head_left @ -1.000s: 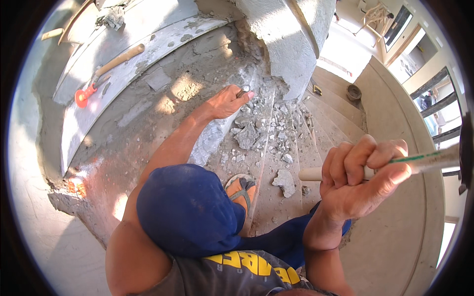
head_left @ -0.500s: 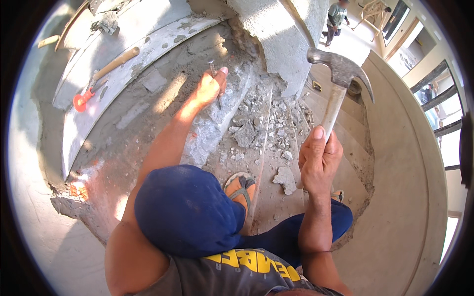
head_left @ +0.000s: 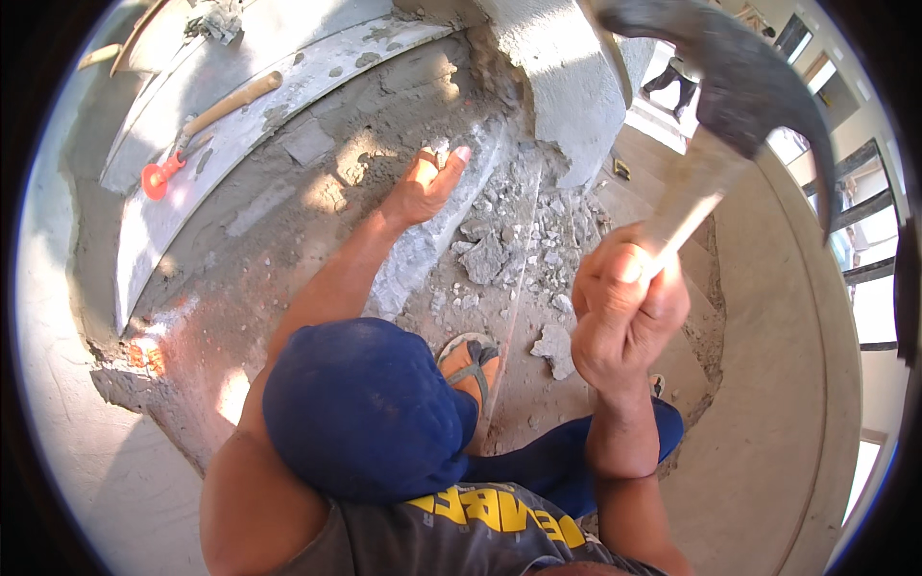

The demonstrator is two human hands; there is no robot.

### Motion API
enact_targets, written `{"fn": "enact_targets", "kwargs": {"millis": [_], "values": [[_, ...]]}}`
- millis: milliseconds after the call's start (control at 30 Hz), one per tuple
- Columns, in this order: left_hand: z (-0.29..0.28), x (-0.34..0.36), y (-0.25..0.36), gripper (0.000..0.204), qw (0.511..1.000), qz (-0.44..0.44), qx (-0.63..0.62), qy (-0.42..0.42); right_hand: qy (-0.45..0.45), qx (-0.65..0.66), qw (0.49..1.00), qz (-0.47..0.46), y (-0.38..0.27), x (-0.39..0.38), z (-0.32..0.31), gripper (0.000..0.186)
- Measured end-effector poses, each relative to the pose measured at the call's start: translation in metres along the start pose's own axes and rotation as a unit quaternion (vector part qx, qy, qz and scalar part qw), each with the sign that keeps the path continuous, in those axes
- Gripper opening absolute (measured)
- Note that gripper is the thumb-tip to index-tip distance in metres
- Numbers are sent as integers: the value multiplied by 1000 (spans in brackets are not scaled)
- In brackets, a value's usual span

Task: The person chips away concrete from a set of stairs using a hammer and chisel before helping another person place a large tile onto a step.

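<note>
My right hand (head_left: pixel 629 322) is wrapped round the pale handle of a claw hammer (head_left: pixel 744 91), raised high on the right, its dark steel head close to the camera. Farther off, my left hand (head_left: pixel 421 192) is closed round a short metal chisel (head_left: pixel 441 149). Only the chisel's top end shows above the fingers; its tip is hidden behind the hand. This hand is held over the broken edge of a whitish concrete step (head_left: pixel 408 264). The hammer head is well apart from the chisel.
Broken concrete rubble (head_left: pixel 485 257) lies right of the step, with a larger chunk (head_left: pixel 553 350) near my sandalled foot (head_left: pixel 473 370). On a curved board (head_left: pixel 144 254) at left rest a wooden-handled tool (head_left: pixel 235 101) and a red-guarded tool (head_left: pixel 161 179). Another person (head_left: pixel 677 86) is far off.
My right hand has lifted the hammer higher and closer to the camera. My left hand appears slightly farther right, with less of the chisel showing.
</note>
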State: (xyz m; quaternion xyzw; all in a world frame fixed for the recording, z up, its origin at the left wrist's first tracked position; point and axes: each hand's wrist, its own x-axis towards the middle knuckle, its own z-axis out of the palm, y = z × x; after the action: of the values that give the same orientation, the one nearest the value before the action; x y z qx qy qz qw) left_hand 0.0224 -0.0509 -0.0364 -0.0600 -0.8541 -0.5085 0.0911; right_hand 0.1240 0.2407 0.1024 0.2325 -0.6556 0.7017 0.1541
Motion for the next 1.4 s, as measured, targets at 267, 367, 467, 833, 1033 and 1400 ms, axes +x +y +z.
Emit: {"fn": "enact_targets", "kwargs": {"millis": [267, 367, 467, 833, 1033, 1400], "values": [[3, -6, 9, 65, 1000, -11, 2, -1, -179, -212, 960, 41, -15, 39, 4, 28], [3, -10, 25, 52, 998, -43, 41, -28, -6, 2, 1000, -15, -61, 46, 3, 35], [-9, -11, 33, 56, 997, -39, 61, -3, 71, 118, 980, -140, -66, 45, 14, 36], [-6, -4, 27, 68, 999, 16, 33, 25, -66, -56, 996, 34, -45, 22, 4, 33], [12, 0, 42, 65, 999, -38, 21, 11, 43, 54, 989, -127, -11, 19, 12, 34], [5, 0, 20, 67, 999, -10, 30, -1, 64, 169, 982, -51, -85, 39, -11, 38]]}}
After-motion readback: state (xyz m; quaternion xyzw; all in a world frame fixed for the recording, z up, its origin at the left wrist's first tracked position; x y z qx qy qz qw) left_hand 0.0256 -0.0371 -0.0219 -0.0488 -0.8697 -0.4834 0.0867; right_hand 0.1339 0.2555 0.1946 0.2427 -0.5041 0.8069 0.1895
